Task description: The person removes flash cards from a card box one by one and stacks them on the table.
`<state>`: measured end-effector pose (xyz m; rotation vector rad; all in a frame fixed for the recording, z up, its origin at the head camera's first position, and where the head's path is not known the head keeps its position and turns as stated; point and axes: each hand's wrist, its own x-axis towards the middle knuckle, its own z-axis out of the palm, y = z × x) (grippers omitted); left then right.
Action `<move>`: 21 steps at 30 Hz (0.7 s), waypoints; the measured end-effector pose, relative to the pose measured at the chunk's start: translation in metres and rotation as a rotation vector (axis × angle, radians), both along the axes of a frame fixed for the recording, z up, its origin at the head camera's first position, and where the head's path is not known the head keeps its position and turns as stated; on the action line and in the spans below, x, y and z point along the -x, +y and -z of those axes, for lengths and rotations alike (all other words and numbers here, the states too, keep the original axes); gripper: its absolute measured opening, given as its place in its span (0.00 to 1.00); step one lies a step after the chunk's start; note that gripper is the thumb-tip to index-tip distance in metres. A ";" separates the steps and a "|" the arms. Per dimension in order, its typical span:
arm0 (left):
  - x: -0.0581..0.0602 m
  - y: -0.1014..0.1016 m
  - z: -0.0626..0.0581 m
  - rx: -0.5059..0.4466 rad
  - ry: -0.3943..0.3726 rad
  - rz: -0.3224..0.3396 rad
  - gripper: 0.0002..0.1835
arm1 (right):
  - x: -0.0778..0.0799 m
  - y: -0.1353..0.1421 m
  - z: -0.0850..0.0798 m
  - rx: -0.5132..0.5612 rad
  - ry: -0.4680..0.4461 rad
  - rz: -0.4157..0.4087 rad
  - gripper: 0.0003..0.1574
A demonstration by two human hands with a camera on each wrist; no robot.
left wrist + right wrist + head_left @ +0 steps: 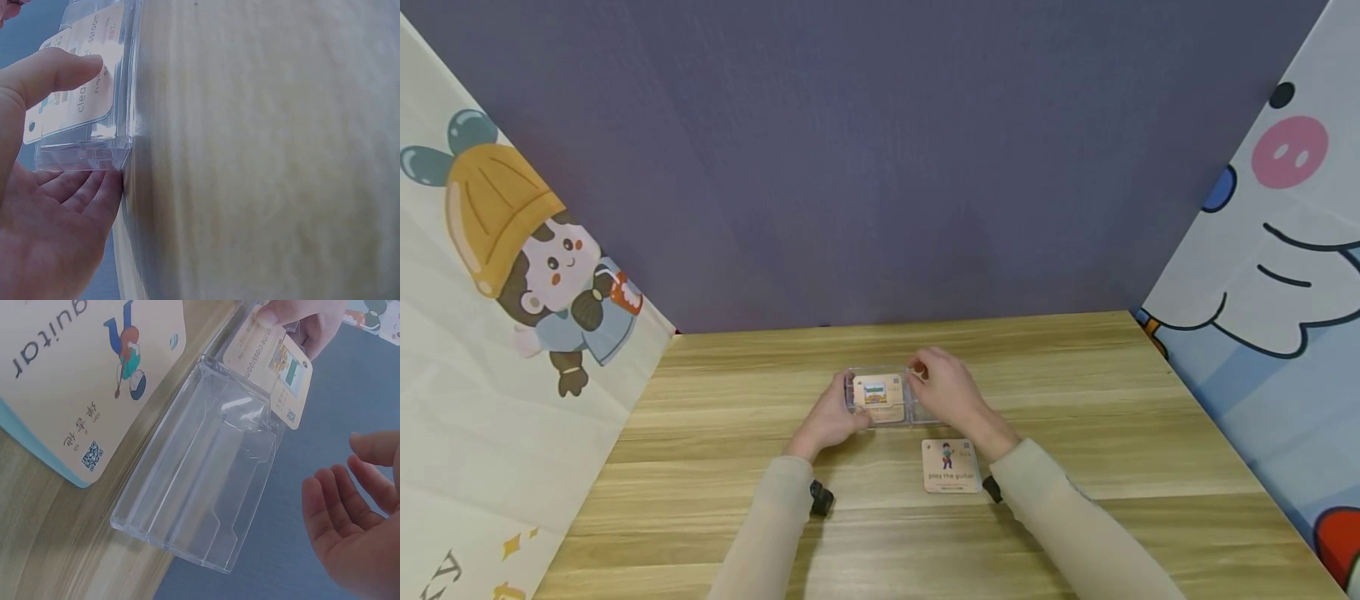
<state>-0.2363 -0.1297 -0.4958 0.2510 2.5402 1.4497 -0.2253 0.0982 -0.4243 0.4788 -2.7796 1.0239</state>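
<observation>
On a wood-grain table [700, 467], a person's left hand [832, 414] grips a clear plastic case [187, 469], thumb resting on the classroom card [880, 396] at its left half. The right hand [947, 392], loosely curled around nothing, hovers beside the right half; a "play the guitar" card [951, 467] lies nearer the person.

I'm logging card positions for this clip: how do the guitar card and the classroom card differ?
The guitar card lies apart from the clear case; the classroom card is in or on it. The guitar card pictures a standing figure; the classroom card, a rectangular scene. Both are pale with rounded corners.
</observation>
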 end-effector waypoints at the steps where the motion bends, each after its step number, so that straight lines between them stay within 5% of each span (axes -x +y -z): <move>1: 0.000 0.000 0.000 0.000 0.001 0.000 0.54 | 0.000 0.000 0.000 0.002 0.000 0.000 0.12; 21: 0.001 -0.001 0.000 0.025 0.014 0.004 0.54 | 0.010 -0.009 0.009 -0.017 -0.030 0.010 0.13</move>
